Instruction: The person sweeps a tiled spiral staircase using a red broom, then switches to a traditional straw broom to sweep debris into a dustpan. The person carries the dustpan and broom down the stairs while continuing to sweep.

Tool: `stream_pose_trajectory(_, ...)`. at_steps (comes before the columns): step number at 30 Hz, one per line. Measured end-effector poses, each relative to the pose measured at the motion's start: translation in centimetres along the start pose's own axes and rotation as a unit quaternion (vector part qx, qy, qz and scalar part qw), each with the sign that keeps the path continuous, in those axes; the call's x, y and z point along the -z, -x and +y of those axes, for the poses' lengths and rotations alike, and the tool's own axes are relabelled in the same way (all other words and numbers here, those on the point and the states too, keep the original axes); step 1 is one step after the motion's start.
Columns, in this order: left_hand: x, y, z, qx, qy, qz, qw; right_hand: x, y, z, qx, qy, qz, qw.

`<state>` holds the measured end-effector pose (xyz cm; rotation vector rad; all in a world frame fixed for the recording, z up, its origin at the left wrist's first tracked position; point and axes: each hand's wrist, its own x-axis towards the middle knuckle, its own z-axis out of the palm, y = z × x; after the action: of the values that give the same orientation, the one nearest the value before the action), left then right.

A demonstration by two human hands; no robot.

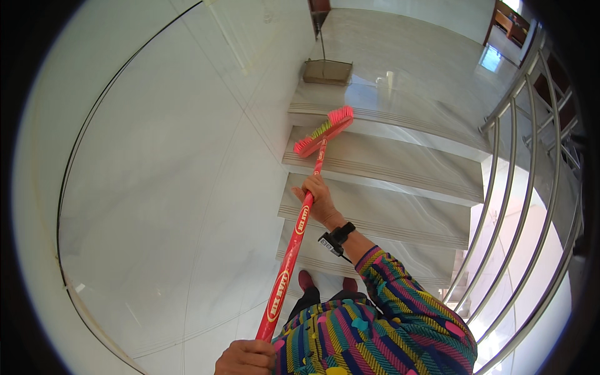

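Note:
My right hand (319, 197) is closed around the lower part of a red broom handle (293, 251), with a black device strapped to the wrist. At the bottom of the view, my left hand (247, 357) grips the handle near its upper end. The broom head (326, 136), with pink and yellow-green bristles, lies tilted across the second marble stair tread from the top and the edge above it, near the wall. Whether the bristles touch the stone cannot be told.
A long-handled dustpan (327, 72) stands on the landing (398, 47) by the wall. A glossy tiled wall (164, 187) borders the stairs (384, 185) on the left, and a metal railing (511, 197) on the right. My feet, in dark red shoes (305, 280), are on a lower step.

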<state>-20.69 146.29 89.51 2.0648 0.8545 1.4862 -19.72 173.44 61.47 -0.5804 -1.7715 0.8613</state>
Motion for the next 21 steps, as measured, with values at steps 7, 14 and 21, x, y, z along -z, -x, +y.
stream_pose_trajectory(7, -1.7, 1.3, -3.4, -0.025, 0.204, 0.03, 0.978, 12.7, 8.6, 0.6, -0.045, 0.169, 0.052, 0.983)
stream_pose_trajectory(14, -4.1, 4.0, -4.7, 0.115, 0.23, 0.305, 0.917, 22.0, 10.8, 0.0, -0.073, 0.269, 0.122, 0.953)
stream_pose_trajectory(21, 0.3, 6.6, 1.1, -0.042, 0.16, 0.468, 0.868, 13.0, 7.5, -4.1, 0.024, 0.131, 0.124, 0.983)
